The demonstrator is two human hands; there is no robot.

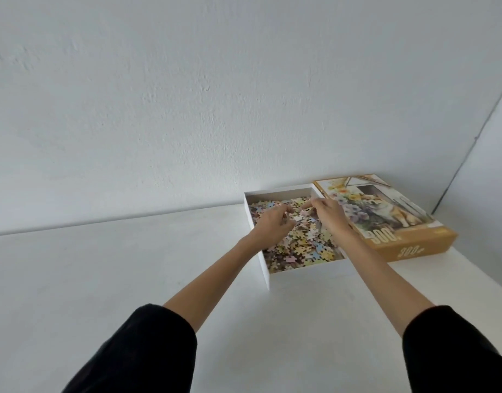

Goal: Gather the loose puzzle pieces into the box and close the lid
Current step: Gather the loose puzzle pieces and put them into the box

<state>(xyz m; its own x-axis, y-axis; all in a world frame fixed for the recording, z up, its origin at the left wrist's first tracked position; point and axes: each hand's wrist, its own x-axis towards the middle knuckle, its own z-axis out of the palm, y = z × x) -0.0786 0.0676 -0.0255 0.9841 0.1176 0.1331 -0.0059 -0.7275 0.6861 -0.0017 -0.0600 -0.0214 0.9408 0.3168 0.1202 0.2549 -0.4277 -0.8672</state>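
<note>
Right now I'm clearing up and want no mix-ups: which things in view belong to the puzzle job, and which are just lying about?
Belongs to the job: puzzle pieces, white box bottom, corgi-picture lid beside it, left hand and right hand over the pieces.
Just there: white table, white wall.

A white table (102, 279) runs back to a plain white wall (187, 95). At the table's far right corner, a second wall (493, 165) meets the first.

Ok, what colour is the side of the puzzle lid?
The lid side is mustard orange with white numerals, seen in the head view.
</note>
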